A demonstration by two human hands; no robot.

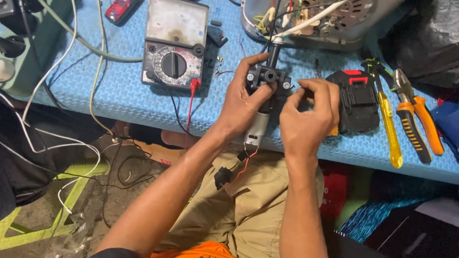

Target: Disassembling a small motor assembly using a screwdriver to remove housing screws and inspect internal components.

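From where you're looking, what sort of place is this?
Probably a small electrical repair bench. An analog multimeter lies on the blue mat, pliers sit to the right, and an opened appliance shows its wiring while both hands work on a small black motor part.

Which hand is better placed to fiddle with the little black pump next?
Probably the right hand: its fingertips pinch at the side of the black pump, while the left hand is wrapped around it, holding it steady.

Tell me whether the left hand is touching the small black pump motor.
Touching. The head view shows the left hand wrapped around the black pump motor, thumb and fingers on its body.
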